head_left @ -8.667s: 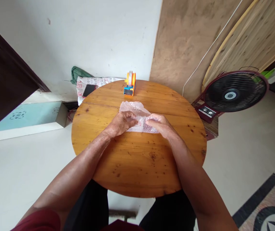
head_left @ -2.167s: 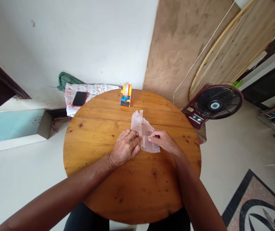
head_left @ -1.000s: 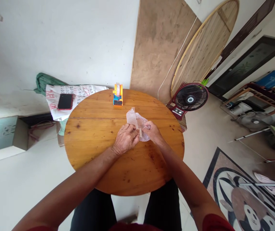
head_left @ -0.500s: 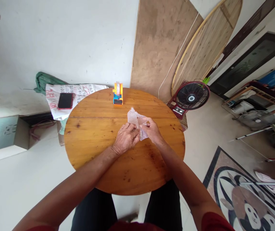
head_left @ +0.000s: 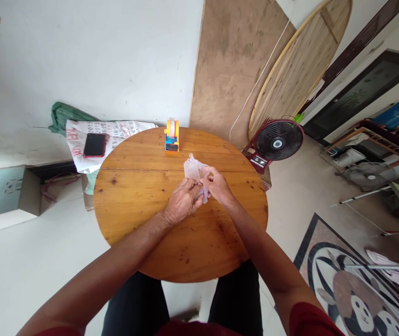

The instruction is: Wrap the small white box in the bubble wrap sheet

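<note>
A small bundle of clear bubble wrap [head_left: 192, 170] lies near the middle of a round wooden table [head_left: 143, 186]. My left hand [head_left: 182, 203] presses down on its near left side with the fingers curled over it. My right hand [head_left: 216, 186] pinches the bundle's right edge and folds it towards the left hand. What the wrap encloses is hidden. An orange and blue tape dispenser [head_left: 171, 136] stands at the table's far edge, beyond both hands.
A dark phone [head_left: 94, 145] lies on a printed white sack [head_left: 80, 140] left of the table by the wall. A dark red floor fan [head_left: 277, 142] stands to the right. A round wooden tabletop [head_left: 297, 65] leans on the wall. A panda rug [head_left: 360, 289] covers the floor at right.
My right hand has moved left over the bubble wrap, folding its right side inward towards my left hand. The bundle looks narrower than a second ago. My left hand has stayed in place.
</note>
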Tool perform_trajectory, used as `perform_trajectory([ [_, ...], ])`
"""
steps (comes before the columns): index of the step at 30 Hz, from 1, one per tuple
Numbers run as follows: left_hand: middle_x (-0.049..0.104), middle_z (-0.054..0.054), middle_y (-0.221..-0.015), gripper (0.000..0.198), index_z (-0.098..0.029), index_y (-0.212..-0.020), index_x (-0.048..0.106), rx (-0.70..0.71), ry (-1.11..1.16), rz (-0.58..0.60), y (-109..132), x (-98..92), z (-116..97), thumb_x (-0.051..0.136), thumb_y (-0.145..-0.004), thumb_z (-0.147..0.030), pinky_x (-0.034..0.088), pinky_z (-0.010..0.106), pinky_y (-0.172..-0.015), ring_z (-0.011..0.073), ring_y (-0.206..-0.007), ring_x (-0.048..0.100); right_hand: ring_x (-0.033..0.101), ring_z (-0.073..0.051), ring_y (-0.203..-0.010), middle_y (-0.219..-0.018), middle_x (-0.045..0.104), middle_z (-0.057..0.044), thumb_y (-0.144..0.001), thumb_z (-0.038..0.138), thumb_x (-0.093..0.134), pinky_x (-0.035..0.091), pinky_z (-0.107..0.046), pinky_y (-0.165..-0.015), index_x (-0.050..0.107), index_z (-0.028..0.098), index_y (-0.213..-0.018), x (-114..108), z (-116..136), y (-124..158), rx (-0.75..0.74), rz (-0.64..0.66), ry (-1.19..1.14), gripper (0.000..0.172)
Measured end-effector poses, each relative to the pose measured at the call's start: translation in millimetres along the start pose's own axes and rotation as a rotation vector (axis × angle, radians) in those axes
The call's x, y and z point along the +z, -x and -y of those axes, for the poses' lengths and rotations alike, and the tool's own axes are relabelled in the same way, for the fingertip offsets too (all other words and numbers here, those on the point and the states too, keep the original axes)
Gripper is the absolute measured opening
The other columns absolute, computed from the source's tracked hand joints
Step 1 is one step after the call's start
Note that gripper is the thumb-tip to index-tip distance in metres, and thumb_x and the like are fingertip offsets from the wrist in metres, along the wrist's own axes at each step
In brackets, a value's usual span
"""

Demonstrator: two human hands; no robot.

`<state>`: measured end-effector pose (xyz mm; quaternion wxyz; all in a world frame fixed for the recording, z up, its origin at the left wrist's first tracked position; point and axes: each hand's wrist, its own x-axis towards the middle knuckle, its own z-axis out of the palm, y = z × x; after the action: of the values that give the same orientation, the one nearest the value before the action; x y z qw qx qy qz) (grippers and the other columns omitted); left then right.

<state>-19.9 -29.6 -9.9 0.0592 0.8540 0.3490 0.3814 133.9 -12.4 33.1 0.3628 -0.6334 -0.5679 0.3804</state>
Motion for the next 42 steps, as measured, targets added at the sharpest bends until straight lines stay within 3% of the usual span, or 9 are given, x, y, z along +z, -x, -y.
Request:
perform_trajectory([
  [10, 0.061, 0.011, -0.095, 0.01, -0.017, -0.09, 0.056, -0.076, 0.155, -0.012, -1.7, -5.8, -2.1, 0.055, -0.082, -0.023, 0.05, 0.038, -0.084, 0.025, -0.092, 0.055, 0.058, -0.009, -0.048, -0.075, 0.063, 0.005, -0.083, 0.019, 0.05, 0.049, -0.019, -0.042, 0.044, 0.024, -0.131, -7.3, 9.4, 12.8, -0.029, 0.048, 0.095, 0.049],
  [19, 0.062, 0.007, -0.089, 0.021, -0.018, -0.089, 0.055, -0.141, 0.298, -0.067, -1.8, -7.7, -0.1, 0.054, -0.069, -0.012, 0.049, 0.036, -0.079, 0.0228, -0.086, 0.057, 0.069, -0.012, -0.073, -0.102, 0.07, -0.005, -0.086, 0.015, 0.045, 0.055, -0.025, -0.065, 0.036, 0.024, -0.14, -15.2, 14.7, 32.9, -0.04, 0.156, 0.026, 0.056],
  [22, 0.061, 0.004, -0.084, 0.02, -0.019, -0.092, 0.054, -0.219, 0.341, -0.083, -2.6, -8.0, -0.4, 0.054, -0.072, -0.013, 0.048, 0.034, -0.076, 0.02, -0.081, 0.057, 0.07, -0.015, -0.081, -0.114, 0.07, -0.008, -0.085, 0.01, 0.043, 0.055, -0.031, -0.075, 0.031, 0.023, -0.145, -17.4, 21.1, 42.9, -0.12, 0.176, 0.159, 0.063],
  [27, 0.059, 0.003, -0.085, 0.016, -0.02, -0.084, 0.052, -0.281, 0.36, -0.116, -5.1, -4.3, -1.4, 0.063, -0.079, -0.03, 0.048, 0.031, -0.073, 0.0175, -0.079, 0.057, 0.065, -0.022, -0.107, -0.121, 0.069, -0.008, -0.085, 0.01, 0.046, 0.047, -0.039, -0.094, 0.023, 0.024, -0.151, -14.4, 30.5, 54.7, -0.239, 0.155, 0.439, 0.072],
  [35, 0.056, 0.004, -0.086, 0.013, -0.019, -0.076, 0.053, -0.307, 0.29, -0.12, -5.8, -4.1, -4.5, 0.061, -0.081, -0.028, 0.048, 0.033, -0.077, 0.0187, -0.083, 0.057, 0.064, -0.023, -0.104, -0.118, 0.07, -0.009, -0.083, 0.009, 0.047, 0.047, -0.035, -0.091, 0.018, 0.023, -0.153, -10.6, 35.1, 57.1, -0.265, 0.188, 0.483, 0.078],
  [42, 0.054, 0.003, -0.079, 0.019, -0.018, -0.068, 0.053, -0.388, 0.322, -0.058, -7.8, -2.3, -2.8, 0.062, -0.081, -0.03, 0.045, 0.029, -0.067, 0.0161, -0.075, 0.055, 0.065, -0.022, -0.101, -0.113, 0.072, -0.008, -0.08, 0.006, 0.048, 0.048, -0.034, -0.088, 0.019, 0.022, -0.153, -12.4, 35.9, 53.2, -0.286, 0.197, 0.472, 0.08],
])
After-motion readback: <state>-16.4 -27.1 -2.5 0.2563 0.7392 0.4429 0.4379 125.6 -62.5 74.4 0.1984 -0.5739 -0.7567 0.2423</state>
